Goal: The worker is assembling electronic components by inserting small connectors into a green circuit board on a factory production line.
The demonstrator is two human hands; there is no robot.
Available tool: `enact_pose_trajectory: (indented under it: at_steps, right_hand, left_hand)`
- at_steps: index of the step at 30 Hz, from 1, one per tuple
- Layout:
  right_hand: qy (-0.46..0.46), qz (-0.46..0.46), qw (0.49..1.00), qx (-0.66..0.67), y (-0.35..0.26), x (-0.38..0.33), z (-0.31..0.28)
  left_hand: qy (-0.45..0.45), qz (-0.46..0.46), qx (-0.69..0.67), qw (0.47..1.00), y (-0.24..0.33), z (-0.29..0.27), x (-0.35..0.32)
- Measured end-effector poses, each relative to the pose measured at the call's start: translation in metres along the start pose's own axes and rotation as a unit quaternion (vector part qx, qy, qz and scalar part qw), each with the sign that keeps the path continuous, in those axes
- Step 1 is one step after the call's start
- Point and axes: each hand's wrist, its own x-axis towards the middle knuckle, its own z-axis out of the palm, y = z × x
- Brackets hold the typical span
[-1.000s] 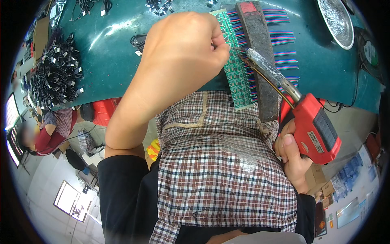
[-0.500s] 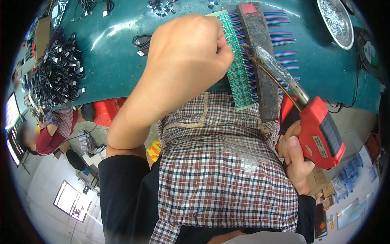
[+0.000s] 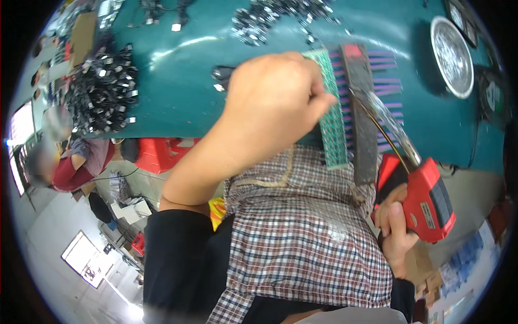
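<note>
My left hand [image 3: 280, 97] is curled closed over the left edge of a long green circuit board panel [image 3: 335, 132]; whatever its fingers pinch is hidden behind the hand. Rows of thin coloured wires [image 3: 387, 89] stick out to the right of the panel. Across these wires lies a dark, worn bar [image 3: 362, 129] with a reddish patch at its far end. In my right hand [image 3: 395, 221] is a red soldering gun [image 3: 429, 200] with a black grip. Its metal barrel and thin brass-coloured tube point up and left, and the tip appears over the bar's left edge.
A heap of black USB cables [image 3: 102, 92] covers the table's left side. Small dark connectors [image 3: 270, 16] lie at the back, and a coiled cable [image 3: 222, 74] sits left of my hand. At right stands a metal bowl [image 3: 452, 56]. Another person [image 3: 81, 162] sits far left.
The whole view has shifted, so table, panel and hands appear lower and further right, with more connectors showing at the back. Both hands keep about the same place relative to the panel.
</note>
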Motion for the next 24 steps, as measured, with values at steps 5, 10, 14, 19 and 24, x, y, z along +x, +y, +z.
enact_pose_trajectory:
  at_steps: [5, 10, 14, 19, 24]
  right_hand:
    - [0.074, -0.042, 0.994, 0.063, 0.007, 0.002, 0.005]
    - [0.069, -0.073, 0.992, 0.077, 0.007, 0.008, 0.009]
    - [0.082, -0.053, 0.991, 0.086, 0.005, 0.007, 0.013]
    - [0.043, -0.082, 0.992, 0.084, 0.01, 0.006, 0.009]
    - [0.071, -0.067, 0.992, 0.074, 0.004, 0.005, 0.013]
  left_hand:
    - [0.167, -0.117, 0.053, 0.978, -0.044, -0.032, 0.018]
    - [0.301, -0.236, 0.205, 0.901, -0.158, -0.058, 0.025]
    - [0.362, -0.183, 0.177, 0.897, -0.189, -0.054, 0.034]
    - [0.445, -0.136, -0.258, 0.847, -0.189, -0.052, 0.054]
    - [0.551, 0.025, -0.289, 0.782, -0.151, -0.073, 0.058]
